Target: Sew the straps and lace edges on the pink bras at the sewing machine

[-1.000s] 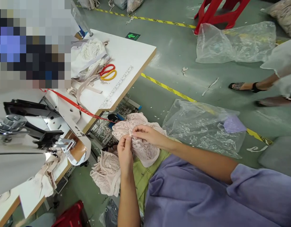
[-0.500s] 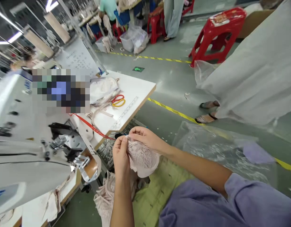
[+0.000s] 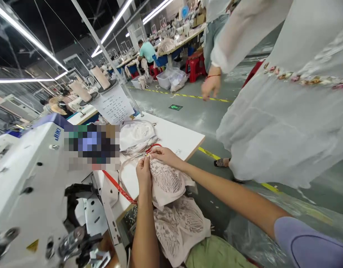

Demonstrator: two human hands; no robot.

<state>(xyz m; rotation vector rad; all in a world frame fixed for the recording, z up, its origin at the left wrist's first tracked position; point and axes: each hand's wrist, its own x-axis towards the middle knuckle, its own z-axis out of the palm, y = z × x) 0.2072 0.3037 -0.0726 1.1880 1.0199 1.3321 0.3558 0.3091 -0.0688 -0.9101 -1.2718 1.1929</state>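
My left hand (image 3: 143, 173) and my right hand (image 3: 163, 153) both pinch the top edge of a pale pink lace garment piece (image 3: 167, 182), holding it up over the front edge of the white sewing table (image 3: 185, 139). The lace hangs down from my fingers. More of the same pink lace (image 3: 181, 227) lies on my lap below, over green cloth (image 3: 216, 255). The white sewing machine (image 3: 32, 175) stands at my left.
A person in a long white dress (image 3: 280, 108) stands close at the right, one hand (image 3: 211, 86) hanging. White lace pieces (image 3: 136, 134) and scissors lie on the table. A red ribbon (image 3: 118, 188) runs across it. Clear plastic bags lie on the floor at right.
My head has tilted up. Both hands have lifted the lace higher, up to the table edge. The person in white has stepped closer on the right.
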